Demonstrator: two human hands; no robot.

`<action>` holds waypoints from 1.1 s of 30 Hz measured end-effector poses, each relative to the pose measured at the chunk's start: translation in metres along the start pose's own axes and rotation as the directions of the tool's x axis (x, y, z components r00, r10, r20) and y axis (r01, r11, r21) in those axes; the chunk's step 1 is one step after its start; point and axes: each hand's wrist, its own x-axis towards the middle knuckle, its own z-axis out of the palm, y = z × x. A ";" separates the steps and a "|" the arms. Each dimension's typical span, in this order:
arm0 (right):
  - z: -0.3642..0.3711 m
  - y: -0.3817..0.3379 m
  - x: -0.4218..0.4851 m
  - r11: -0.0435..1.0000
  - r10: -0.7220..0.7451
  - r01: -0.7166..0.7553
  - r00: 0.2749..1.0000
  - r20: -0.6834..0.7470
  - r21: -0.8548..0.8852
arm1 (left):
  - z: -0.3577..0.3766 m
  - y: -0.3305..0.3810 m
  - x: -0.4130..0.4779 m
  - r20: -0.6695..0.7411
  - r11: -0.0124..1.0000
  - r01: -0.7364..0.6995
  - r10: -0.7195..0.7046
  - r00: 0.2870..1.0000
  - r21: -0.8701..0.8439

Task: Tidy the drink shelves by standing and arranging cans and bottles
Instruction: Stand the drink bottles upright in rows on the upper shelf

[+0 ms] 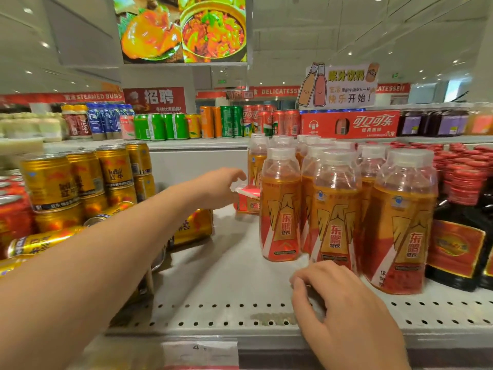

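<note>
Now the left hand (221, 188) touches the small red carton (246, 200) at its three o'clock, grip unclear; the right hand (344, 300) rests loosely curled, front bottle (336, 217) at twelve o'clock.

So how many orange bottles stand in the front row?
3: left bottle by the bare shelf, middle bottle behind the right hand, right bottle beside the dark bottles. More stand behind, partly hidden.

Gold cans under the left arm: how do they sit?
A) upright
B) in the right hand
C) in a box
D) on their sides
D: those gold cans lie tipped on their sides on the shelf.
</note>
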 end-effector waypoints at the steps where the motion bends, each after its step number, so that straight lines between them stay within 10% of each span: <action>1: 0.000 -0.002 -0.001 1.000 0.011 -0.011 1.000 -0.027 -0.006 | 0.004 -0.001 0.011 0.041 0.999 -0.017 0.016 0.999 0.038; 13: 0.010 -0.001 -0.001 0.996 0.012 -0.026 0.986 -0.164 -0.082 | 0.035 -0.007 0.087 0.160 0.897 -0.208 0.157 0.975 0.389; 26: 0.010 -0.001 -0.004 0.999 0.005 -0.010 0.992 -0.125 -0.044 | 0.023 0.016 0.040 0.302 0.989 0.016 -0.059 0.951 0.144; 30: 0.005 0.002 -0.007 0.999 -0.039 0.036 0.994 -0.104 -0.031 | 0.022 0.018 0.015 0.118 0.966 0.179 -0.203 0.972 0.189; 33: 0.003 0.005 -0.009 0.998 -0.068 0.066 0.993 -0.095 -0.020 | 0.026 0.016 -0.013 -0.054 0.948 0.297 -0.305 0.951 -0.114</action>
